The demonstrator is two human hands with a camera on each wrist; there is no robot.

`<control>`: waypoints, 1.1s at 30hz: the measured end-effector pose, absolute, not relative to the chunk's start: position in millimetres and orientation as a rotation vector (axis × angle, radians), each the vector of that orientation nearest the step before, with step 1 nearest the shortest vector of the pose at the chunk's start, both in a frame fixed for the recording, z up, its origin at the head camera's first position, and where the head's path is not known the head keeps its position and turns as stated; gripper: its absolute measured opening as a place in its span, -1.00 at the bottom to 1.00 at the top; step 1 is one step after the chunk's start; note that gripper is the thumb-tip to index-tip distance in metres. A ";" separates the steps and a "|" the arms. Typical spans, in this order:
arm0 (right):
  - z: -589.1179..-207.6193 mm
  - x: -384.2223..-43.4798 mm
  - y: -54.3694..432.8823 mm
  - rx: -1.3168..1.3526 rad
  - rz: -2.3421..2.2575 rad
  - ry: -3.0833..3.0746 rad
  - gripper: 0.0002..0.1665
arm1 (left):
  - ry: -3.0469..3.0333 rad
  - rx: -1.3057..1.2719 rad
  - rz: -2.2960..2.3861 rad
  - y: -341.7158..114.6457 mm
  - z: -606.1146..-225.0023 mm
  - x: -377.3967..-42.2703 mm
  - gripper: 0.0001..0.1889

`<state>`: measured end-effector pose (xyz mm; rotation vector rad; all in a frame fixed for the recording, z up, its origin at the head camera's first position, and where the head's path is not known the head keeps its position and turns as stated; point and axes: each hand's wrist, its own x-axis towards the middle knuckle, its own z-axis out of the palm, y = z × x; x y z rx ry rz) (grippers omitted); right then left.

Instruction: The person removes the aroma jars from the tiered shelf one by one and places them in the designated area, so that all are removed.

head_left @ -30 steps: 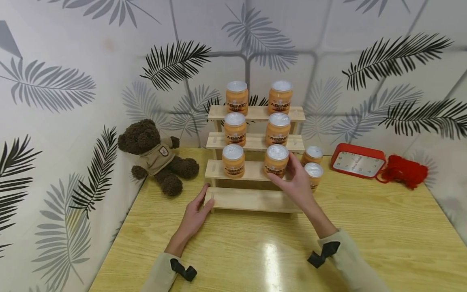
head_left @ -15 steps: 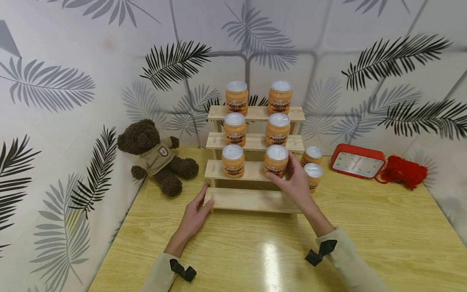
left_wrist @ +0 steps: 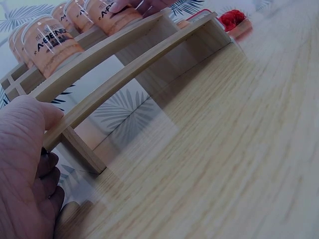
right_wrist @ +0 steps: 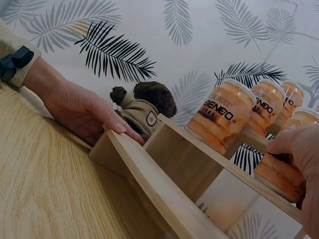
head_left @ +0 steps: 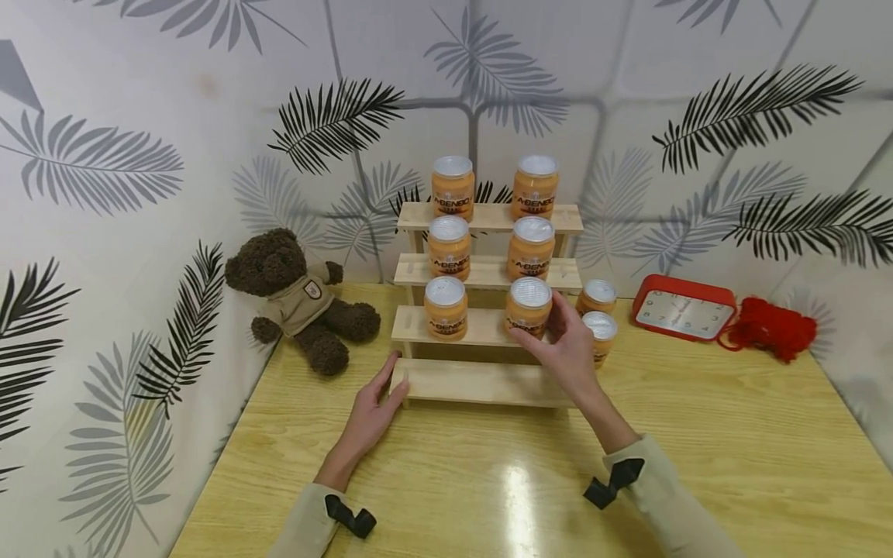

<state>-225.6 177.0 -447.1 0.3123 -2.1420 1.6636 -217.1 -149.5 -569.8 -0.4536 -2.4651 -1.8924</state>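
A stepped wooden display shelf [head_left: 481, 382] stands on the table, with pairs of orange, silver-lidded jars on its three upper tiers. Its lowest tier holds no jar. My right hand [head_left: 574, 353] grips the right jar [head_left: 528, 302] of the second tier from the bottom, thumb at the front and fingers round its right side. The neighbouring jar [head_left: 446, 308] sits to the left on that same board. At the shelf's lower left end, my left hand [head_left: 373, 412] holds the bottom board, its thumb [left_wrist: 52, 115] on top and the other fingers curled below.
Two more jars [head_left: 598, 332] stand on the table [head_left: 453, 480] just right of the shelf. Farther right are a red clock [head_left: 685, 308] and a bundle of red yarn [head_left: 776, 327]. A brown teddy bear [head_left: 300, 298] sits at the left by the patterned wall.
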 end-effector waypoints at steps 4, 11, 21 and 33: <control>-446.5 -223.7 177.6 0.288 1.631 -2.158 -0.15 | -2.461 -0.452 -1.896 -149.7 -571.0 -216.7 -0.30; -446.2 -221.3 181.1 0.264 1.616 -2.177 -0.13 | -2.490 -0.449 -1.876 -150.9 -571.0 -217.3 -0.28; -444.7 -215.0 190.4 0.230 1.596 -2.168 -0.13 | -2.486 -0.446 -1.879 -150.9 -571.3 -218.8 -0.27; -444.5 -203.9 215.4 0.213 1.587 -2.167 -0.15 | -2.461 -0.450 -1.896 -149.9 -571.4 -218.3 -0.31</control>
